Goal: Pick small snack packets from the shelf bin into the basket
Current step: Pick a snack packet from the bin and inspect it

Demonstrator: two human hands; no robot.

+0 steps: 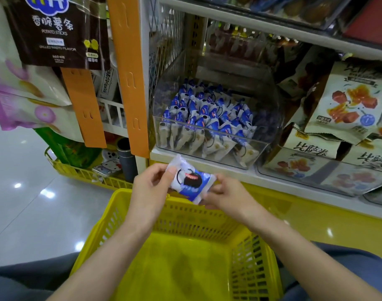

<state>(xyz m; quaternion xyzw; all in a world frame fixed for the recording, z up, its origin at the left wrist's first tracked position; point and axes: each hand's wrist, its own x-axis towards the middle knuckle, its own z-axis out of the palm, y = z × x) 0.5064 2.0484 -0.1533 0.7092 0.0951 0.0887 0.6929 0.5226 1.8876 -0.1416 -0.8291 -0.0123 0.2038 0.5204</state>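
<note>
**Q:** Where is the item?
**A:** One snack packet is held just above the far rim of the basket, not inside it.

**Q:** How do the hands hold it?
**A:** The left hand pinches the packet's upper left crimped edge between thumb and fingers. The right hand pinches its lower right end. Both are clamped on the same packet.

**Q:** What are its appearance and markings?
**A:** It has a white and blue wrapper with crimped ends. A dark round biscuit is pictured with a red band across it. The lettering is too small to read.

**Q:** Where is the stock?
**A:** Beyond the basket's far rim and higher, a clear shelf bin holds many blue and white packets, most standing on edge.

**Q:** Which labels are legible?
**A:** Up and left of the basket, a dark brown bag reads "POTATO STICKS", with large Chinese characters above and a line ending in "FLAVOR" below. Orange hanging strips run beside it. Up and right of the basket, cream bags show orange-red pieces, and some read "比萨卷".
</note>
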